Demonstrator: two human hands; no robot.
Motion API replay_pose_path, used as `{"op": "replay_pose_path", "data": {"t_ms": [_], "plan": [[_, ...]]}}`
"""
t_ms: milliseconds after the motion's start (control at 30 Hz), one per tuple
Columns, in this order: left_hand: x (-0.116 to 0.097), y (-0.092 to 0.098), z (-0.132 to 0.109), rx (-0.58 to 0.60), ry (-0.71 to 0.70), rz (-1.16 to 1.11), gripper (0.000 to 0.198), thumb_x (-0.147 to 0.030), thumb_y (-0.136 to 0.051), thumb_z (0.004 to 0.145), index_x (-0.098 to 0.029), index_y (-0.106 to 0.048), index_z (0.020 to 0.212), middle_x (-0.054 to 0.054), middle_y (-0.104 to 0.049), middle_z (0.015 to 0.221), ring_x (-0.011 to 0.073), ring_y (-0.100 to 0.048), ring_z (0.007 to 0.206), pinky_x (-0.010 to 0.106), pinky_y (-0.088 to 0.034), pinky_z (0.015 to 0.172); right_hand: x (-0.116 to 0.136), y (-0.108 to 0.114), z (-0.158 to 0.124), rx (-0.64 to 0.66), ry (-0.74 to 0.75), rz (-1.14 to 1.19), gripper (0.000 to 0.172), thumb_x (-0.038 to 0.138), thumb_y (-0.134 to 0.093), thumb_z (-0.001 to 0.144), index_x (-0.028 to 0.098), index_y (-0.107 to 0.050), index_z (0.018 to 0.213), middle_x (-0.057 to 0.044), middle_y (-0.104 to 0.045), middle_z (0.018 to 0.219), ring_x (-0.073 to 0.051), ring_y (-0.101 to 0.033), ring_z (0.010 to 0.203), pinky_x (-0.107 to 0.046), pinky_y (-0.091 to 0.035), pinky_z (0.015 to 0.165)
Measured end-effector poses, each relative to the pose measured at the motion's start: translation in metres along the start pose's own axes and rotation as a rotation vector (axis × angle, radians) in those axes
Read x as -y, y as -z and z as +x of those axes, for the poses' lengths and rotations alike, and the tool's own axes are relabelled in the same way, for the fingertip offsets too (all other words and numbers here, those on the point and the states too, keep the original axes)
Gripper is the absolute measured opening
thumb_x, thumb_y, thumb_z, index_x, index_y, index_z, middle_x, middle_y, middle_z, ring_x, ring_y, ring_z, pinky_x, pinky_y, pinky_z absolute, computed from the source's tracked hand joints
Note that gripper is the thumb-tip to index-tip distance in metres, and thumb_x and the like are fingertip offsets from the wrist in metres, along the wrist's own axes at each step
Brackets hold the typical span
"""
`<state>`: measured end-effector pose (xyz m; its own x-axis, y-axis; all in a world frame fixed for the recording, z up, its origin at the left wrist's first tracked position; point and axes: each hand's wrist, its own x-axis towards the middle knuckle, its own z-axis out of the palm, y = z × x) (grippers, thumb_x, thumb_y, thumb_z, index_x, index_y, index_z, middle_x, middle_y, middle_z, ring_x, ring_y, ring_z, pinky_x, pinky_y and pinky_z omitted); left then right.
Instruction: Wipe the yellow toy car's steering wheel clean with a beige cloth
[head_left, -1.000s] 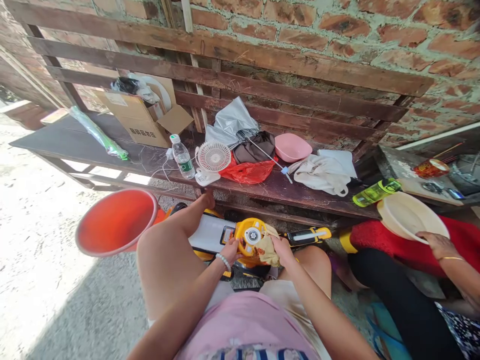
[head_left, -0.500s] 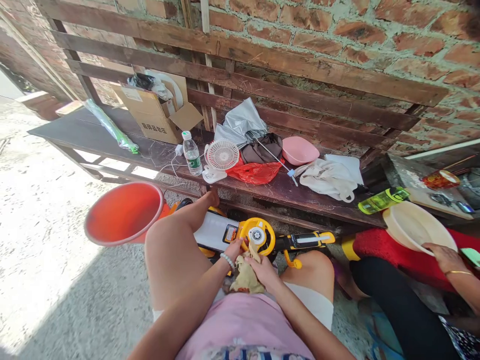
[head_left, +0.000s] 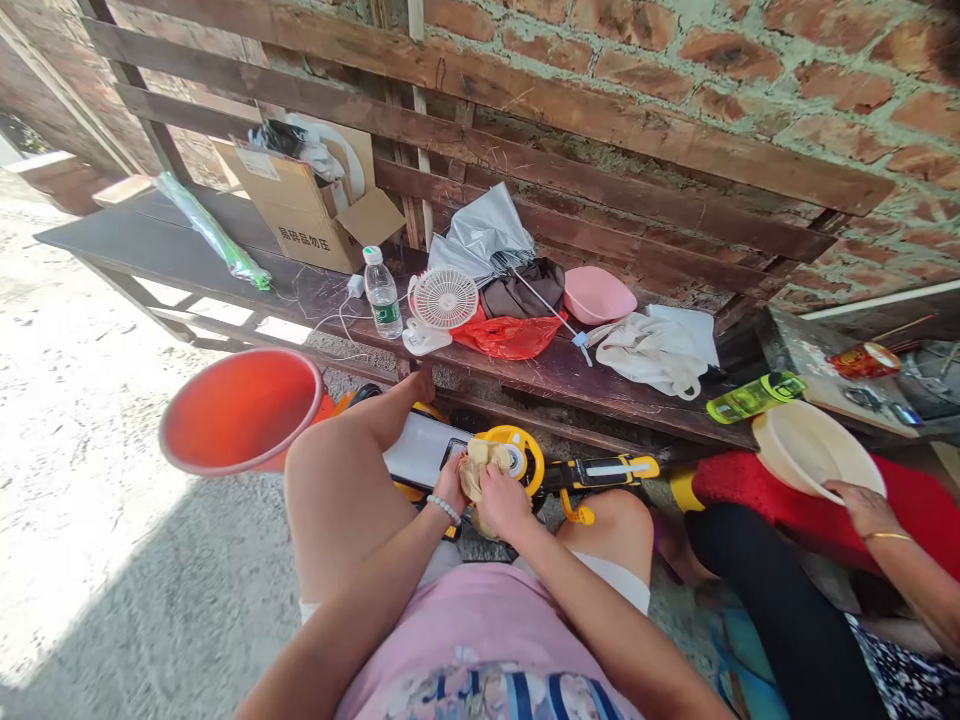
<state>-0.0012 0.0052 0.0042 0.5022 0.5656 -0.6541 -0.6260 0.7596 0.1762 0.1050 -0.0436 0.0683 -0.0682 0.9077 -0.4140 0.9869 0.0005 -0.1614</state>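
A yellow toy steering wheel (head_left: 523, 452) sits on a yellow and white ride-on toy car (head_left: 424, 455) between my knees. My right hand (head_left: 504, 498) is closed on a tan cloth (head_left: 477, 463) and presses it against the wheel's left side. My left hand (head_left: 451, 485), with a bead bracelet at the wrist, grips the wheel's left rim beside the cloth. A yellow and black bar (head_left: 611, 470) of the toy runs to the right.
An orange basin (head_left: 238, 410) stands left of my knee. The dark wooden bench (head_left: 562, 375) carries a water bottle (head_left: 382, 293), small white fan (head_left: 443, 301), red bag, pink bowl (head_left: 598, 295), cloth bag and cardboard box (head_left: 304, 215). Another person's hand (head_left: 862, 503) holds a cream basin (head_left: 806, 445) at right.
My right hand has carried the cloth from the wheel's right side, down toward my lap, then up onto the wheel's left side. The view shifted slightly.
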Motion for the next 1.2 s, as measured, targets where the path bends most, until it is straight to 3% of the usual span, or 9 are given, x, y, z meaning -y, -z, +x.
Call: {"op": "replay_pose_path", "data": {"t_ms": [167,333,500,667,800,867,967,1067,1200], "plan": [[0.001,-0.010,-0.009,-0.135,0.010,0.178,0.039,-0.037,-0.041,0.105,-0.014,-0.063,0.125,0.008,-0.077,0.092,0.0220,-0.075,0.084,0.035,-0.057,0.089,-0.038,-0.020,-0.045,0.011,0.026,0.053,0.060,0.017,-0.053,0.086,0.024,-0.053,0.146,-0.011,-0.056,0.145,-0.026,-0.058,0.121,-0.033,-0.047,0.097],[0.005,-0.015,-0.010,-0.216,0.036,0.335,0.023,-0.031,-0.052,0.101,-0.014,-0.067,0.106,0.007,-0.074,0.081,0.0181,-0.070,0.070,0.029,-0.058,0.074,-0.085,-0.004,-0.055,0.024,-0.048,-0.087,0.052,0.011,-0.048,0.089,0.027,-0.062,0.136,-0.012,-0.061,0.135,-0.027,-0.058,0.114,-0.035,-0.047,0.093],[0.014,-0.014,-0.002,-0.256,-0.053,0.470,0.012,-0.017,-0.063,0.094,-0.017,-0.064,0.106,0.005,-0.074,0.088,0.0154,-0.072,0.075,0.028,-0.057,0.080,-0.106,0.041,-0.018,-0.063,-0.198,-0.096,0.044,0.016,-0.048,0.093,0.024,-0.066,0.132,-0.013,-0.061,0.129,-0.027,-0.058,0.111,-0.035,-0.046,0.093],[0.020,-0.005,0.004,-0.229,-0.083,0.659,0.009,-0.018,-0.068,0.091,-0.019,-0.063,0.098,0.003,-0.074,0.083,0.0146,-0.070,0.071,0.024,-0.056,0.072,-0.095,0.073,0.042,-0.145,-0.028,-0.027,0.061,0.016,-0.051,0.089,0.023,-0.055,0.149,-0.009,-0.060,0.141,-0.027,-0.051,0.122,-0.035,-0.042,0.102],[0.030,0.002,0.006,-0.262,-0.106,0.764,0.009,-0.017,-0.068,0.090,-0.020,-0.060,0.093,0.001,-0.069,0.070,0.0155,-0.068,0.060,0.027,-0.056,0.069,-0.065,0.074,0.078,0.040,0.256,-0.127,0.057,0.019,-0.058,0.086,0.033,-0.063,0.141,-0.005,-0.064,0.135,-0.027,-0.050,0.123,-0.035,-0.044,0.099],[0.032,0.002,0.006,-0.254,-0.059,0.758,0.010,-0.019,-0.066,0.092,-0.021,-0.058,0.099,0.001,-0.068,0.068,0.0191,-0.070,0.059,0.032,-0.058,0.072,-0.052,0.074,0.089,0.115,0.307,-0.192,0.052,0.019,-0.063,0.083,0.037,-0.069,0.132,-0.006,-0.066,0.128,-0.027,-0.052,0.122,-0.036,-0.044,0.098],[0.030,0.001,0.003,-0.220,0.033,0.761,0.016,-0.024,-0.061,0.096,-0.022,-0.055,0.110,0.004,-0.072,0.071,0.0228,-0.073,0.059,0.038,-0.059,0.076,-0.049,0.080,0.100,0.183,0.256,-0.185,0.048,0.022,-0.067,0.081,0.039,-0.073,0.125,-0.006,-0.068,0.122,-0.027,-0.059,0.115,-0.035,-0.046,0.095],[0.028,-0.002,-0.001,-0.188,0.047,0.767,0.015,-0.026,-0.057,0.098,-0.022,-0.054,0.112,0.005,-0.074,0.073,0.0216,-0.073,0.058,0.037,-0.058,0.077,-0.064,0.085,0.106,0.230,0.218,-0.106,0.044,0.030,-0.066,0.084,0.038,-0.072,0.127,-0.004,-0.069,0.119,-0.024,-0.065,0.105,-0.031,-0.047,0.088],[0.030,-0.003,-0.002,-0.190,0.041,0.741,0.018,-0.028,-0.058,0.098,-0.022,-0.054,0.115,0.005,-0.075,0.074,0.0211,-0.073,0.057,0.035,-0.057,0.076,-0.088,0.078,0.101,0.151,0.084,0.005,0.043,0.035,-0.064,0.086,0.034,-0.069,0.129,-0.005,-0.071,0.122,-0.024,-0.067,0.108,-0.030,-0.047,0.087]]}}
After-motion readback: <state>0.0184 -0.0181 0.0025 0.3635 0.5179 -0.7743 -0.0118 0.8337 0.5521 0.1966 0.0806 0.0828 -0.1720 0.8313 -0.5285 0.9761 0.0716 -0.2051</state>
